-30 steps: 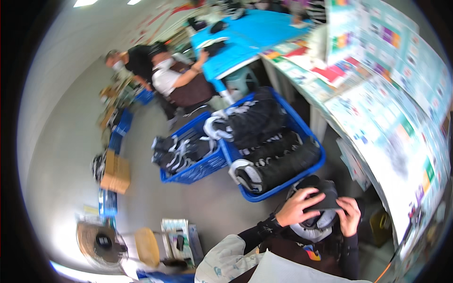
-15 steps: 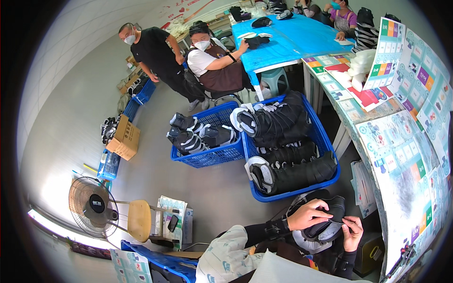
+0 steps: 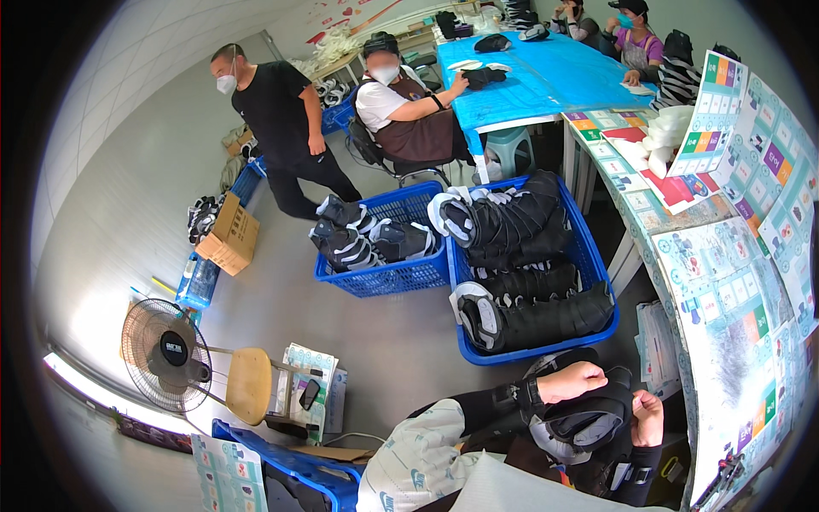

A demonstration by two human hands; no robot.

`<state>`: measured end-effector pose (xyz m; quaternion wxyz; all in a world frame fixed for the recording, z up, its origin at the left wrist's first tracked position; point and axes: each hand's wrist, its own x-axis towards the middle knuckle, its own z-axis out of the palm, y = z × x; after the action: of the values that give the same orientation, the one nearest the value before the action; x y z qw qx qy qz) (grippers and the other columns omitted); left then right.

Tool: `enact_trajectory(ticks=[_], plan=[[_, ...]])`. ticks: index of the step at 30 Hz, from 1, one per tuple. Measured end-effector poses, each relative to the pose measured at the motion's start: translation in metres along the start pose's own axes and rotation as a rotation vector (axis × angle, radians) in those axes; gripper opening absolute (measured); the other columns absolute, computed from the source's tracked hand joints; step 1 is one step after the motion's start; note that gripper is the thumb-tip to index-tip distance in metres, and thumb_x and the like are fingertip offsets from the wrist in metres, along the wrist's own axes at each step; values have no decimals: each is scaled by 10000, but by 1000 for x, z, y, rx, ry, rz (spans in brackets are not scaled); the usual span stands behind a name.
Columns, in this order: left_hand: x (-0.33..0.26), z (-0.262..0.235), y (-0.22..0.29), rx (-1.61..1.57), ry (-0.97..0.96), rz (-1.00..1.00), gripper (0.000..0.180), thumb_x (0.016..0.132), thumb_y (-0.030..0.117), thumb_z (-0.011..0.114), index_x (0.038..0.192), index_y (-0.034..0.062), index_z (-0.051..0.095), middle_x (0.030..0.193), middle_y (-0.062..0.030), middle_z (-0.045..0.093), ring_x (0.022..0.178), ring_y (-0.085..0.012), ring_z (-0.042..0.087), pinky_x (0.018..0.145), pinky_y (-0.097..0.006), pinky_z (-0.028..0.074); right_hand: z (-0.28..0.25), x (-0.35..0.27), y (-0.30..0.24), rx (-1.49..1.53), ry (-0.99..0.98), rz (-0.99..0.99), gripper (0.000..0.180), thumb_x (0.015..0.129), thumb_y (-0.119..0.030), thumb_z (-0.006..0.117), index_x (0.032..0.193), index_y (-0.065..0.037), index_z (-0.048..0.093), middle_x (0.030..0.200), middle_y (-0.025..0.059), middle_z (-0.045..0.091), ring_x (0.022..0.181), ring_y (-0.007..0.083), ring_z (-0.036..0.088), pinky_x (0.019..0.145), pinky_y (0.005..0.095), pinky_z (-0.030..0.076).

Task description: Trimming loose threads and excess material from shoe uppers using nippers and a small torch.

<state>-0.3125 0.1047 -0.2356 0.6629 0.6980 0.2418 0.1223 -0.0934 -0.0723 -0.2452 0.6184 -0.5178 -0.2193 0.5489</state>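
Note:
A black and grey shoe upper (image 3: 589, 420) sits at my lap, its dark opening facing up. My left hand (image 3: 570, 382) is closed at its far edge, knuckles up, with the fingertips hidden from view. On the near right side, my right hand (image 3: 648, 418) pinches the edge of the same upper between thumb and fingers. Both forearms wear black sleeves, and a dark band (image 3: 527, 394) circles my left wrist. Just beyond my hands stands a blue crate (image 3: 536, 354) of black shoe uppers (image 3: 546, 316) nested in rows.
Left of that crate is another blue basket (image 3: 384, 290) with more uppers. A papered bench (image 3: 682, 256) runs along my right. At left stand a fan (image 3: 171, 346) and a wooden chair (image 3: 249, 386). People sit around a blue-covered table (image 3: 546, 77); one person (image 3: 286, 128) stands.
My left hand has turned, with its fingers curling over the upper's edge. The upper has tilted and shows more of its dark opening. The standing person has shifted stance near the baskets.

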Motion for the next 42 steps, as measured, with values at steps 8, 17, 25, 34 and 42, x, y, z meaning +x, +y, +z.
enact_trajectory(ticks=[8, 17, 25, 34, 42], plan=[[29, 17, 5, 68, 40, 2, 348, 1136, 272, 559, 931, -8, 590, 751, -98, 546, 719, -175, 451, 670, -388, 424, 35, -10, -29, -520, 112, -462, 275, 1041, -79, 620, 1307, -13, 605, 1236, 58, 606, 1059, 126, 562, 965, 292, 463], [34, 9, 82, -400, -225, 427, 662, 1035, 87, 710, 1602, 40, 372, 1506, -101, 533, 1360, -222, 553, 1166, -391, 449, 26, -36, -80, -1303, 669, -740, 639, 822, 207, 467, 1389, -8, 670, 1378, 203, 704, 1336, 351, 651, 1165, 451, 478], [20, 17, 121, -250, -194, 526, 767, 1003, 229, 769, 1636, 39, 381, 1479, -134, 598, 1323, -182, 578, 1115, -339, 475, -73, -68, -82, -1147, 1277, -781, 277, 1092, -52, 595, 1358, 24, 605, 1323, 217, 682, 1193, 348, 682, 1045, 408, 530], [47, 58, 225, 198, -94, 781, 446, 982, 156, 753, 1350, -56, 614, 1146, -251, 742, 1002, -399, 738, 885, -439, 568, -186, -82, -49, -1126, 1383, -804, 412, 1112, -190, 639, 1439, 61, 627, 1413, 213, 697, 1234, 272, 708, 1084, 338, 526], [55, 79, 229, 122, -111, 820, 426, 942, 51, 736, 1342, -47, 627, 1144, -243, 741, 1001, -412, 721, 879, -442, 557, -215, -83, -55, -1059, 1417, -748, 392, 1125, -234, 615, 1435, 4, 645, 1452, 210, 671, 1232, 342, 710, 1047, 380, 543]])
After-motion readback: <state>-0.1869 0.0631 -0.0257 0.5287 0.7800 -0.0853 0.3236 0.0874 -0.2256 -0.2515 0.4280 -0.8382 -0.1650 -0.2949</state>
